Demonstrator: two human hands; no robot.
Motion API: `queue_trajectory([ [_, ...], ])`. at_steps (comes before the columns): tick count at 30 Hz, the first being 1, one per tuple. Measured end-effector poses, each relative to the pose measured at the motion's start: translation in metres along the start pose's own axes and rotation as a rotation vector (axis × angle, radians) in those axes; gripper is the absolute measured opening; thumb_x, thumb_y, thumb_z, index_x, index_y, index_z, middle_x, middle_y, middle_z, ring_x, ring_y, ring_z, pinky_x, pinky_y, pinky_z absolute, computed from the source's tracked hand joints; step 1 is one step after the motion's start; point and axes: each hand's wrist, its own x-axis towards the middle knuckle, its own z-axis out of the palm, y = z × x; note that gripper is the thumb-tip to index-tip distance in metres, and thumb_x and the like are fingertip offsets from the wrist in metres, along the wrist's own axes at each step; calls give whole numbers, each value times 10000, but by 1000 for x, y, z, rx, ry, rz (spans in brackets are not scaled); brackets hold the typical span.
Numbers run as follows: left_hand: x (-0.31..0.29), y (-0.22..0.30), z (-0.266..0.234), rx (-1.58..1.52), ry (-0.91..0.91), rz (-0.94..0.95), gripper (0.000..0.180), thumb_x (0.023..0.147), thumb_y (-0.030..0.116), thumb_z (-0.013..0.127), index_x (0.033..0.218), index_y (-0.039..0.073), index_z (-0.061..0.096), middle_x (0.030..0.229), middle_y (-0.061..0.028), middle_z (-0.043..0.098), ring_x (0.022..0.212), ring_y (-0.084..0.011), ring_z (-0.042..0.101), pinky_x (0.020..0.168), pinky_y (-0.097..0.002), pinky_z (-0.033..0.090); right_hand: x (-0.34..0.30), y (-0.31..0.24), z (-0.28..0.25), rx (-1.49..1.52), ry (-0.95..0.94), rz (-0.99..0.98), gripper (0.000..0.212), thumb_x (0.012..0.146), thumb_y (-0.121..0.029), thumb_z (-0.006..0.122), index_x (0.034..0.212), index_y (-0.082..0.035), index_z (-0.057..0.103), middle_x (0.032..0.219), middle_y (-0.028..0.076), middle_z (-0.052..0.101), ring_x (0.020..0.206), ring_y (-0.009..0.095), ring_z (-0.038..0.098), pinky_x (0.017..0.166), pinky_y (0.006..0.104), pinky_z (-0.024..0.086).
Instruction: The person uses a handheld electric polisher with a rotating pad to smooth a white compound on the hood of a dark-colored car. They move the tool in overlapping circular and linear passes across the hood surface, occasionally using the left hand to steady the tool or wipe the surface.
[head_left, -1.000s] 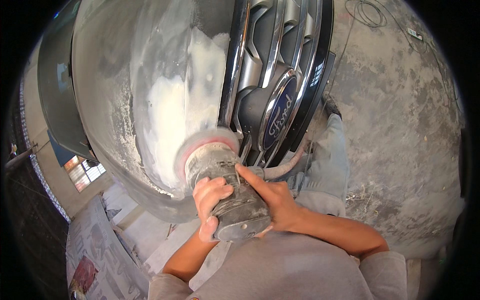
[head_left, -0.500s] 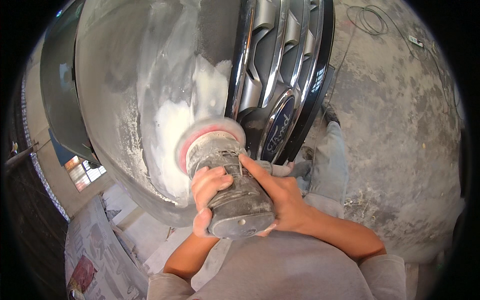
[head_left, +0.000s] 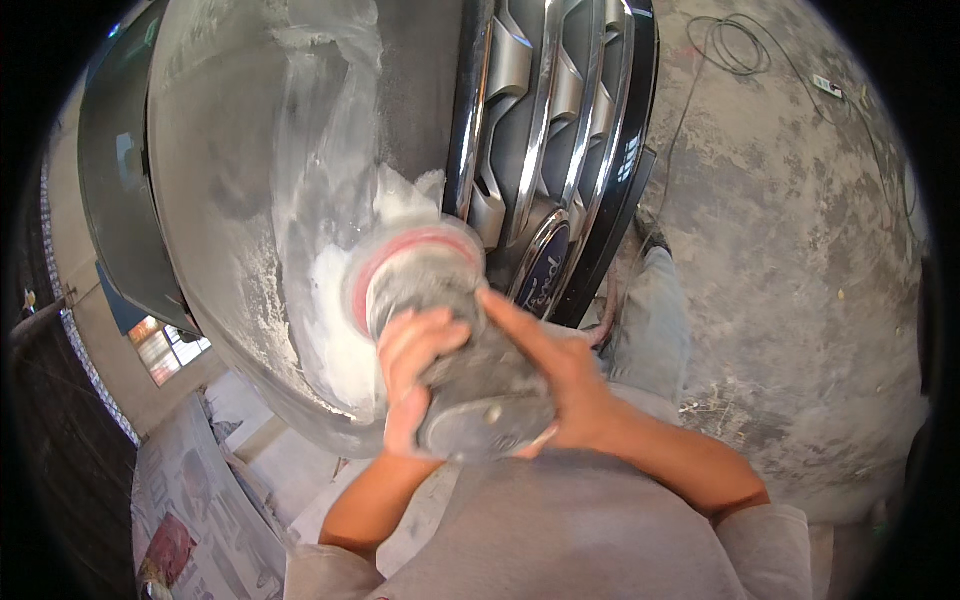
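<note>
- Grey floor (head_left: 790, 270) lies beside the car (head_left: 215, 150).
- Blue badge (head_left: 547, 262) shows pale script.
- Arms (head_left: 685, 468) bend outward; left hand (head_left: 408, 368) and right hand (head_left: 572, 390) curl around the sander (head_left: 485, 375).
- Its disc (head_left: 402, 243) is on the white patch (head_left: 348, 365).

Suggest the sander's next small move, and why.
I'd probably ease the sander slightly left, left hand and right hand both gripping it: its disc looks close to the grille, and a pale patch shows to the disc's lower left.
</note>
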Motion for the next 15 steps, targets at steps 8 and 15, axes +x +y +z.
queue_trajectory([
  [8,13,6,5,55,-55,-51,888,880,330,870,1536,174,291,1290,-268,662,1144,-459,675,1023,-659,463,-1,-1,-4,11,-8,-23,1179,684,-333,907,1674,-88,316,1169,265,744,977,425,770,859,452,603],
  [15,9,5,15,70,-142,-71,1335,640,578,1008,1585,167,159,1322,-214,609,1188,-417,642,1081,-627,445,1,16,-24,53,-9,66,1238,657,-469,953,1663,-79,347,1195,264,740,1049,397,773,883,439,602],
])
